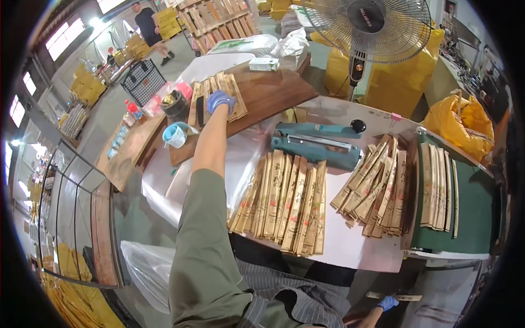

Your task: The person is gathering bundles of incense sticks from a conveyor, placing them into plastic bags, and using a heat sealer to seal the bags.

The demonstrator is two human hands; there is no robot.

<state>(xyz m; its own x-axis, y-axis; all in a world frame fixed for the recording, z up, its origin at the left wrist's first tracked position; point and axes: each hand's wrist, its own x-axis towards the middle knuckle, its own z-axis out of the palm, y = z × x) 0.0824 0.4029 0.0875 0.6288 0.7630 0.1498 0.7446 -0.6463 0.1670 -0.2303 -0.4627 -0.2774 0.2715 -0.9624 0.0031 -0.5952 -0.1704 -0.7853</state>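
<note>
My left arm reaches far forward, and my left hand (pixel 220 101), in a blue glove, rests on a row of narrow kraft-paper sleeves (pixel 236 90) on a brown wooden board (pixel 273 93). Its fingers look curled; what they grip, if anything, is hidden. Low at the right, my right hand (pixel 388 303), also gloved in blue, is closed around a single kraft-paper sleeve (pixel 407 298). Between the hands, a fanned row of printed sleeves (pixel 284 202) lies on the pale table, with a looser pile (pixel 377 186) to its right. Behind them sits a teal hand sealer (pixel 317 145) with a black knob.
More sleeves (pixel 436 186) lie on a green surface (pixel 473 218) at the right. A large fan (pixel 366 22) stands behind the table, near an orange-yellow sack (pixel 459 126). A tape roll (pixel 175 135) and a dark pot (pixel 175 106) are at the left. A person (pixel 146 27) is far back.
</note>
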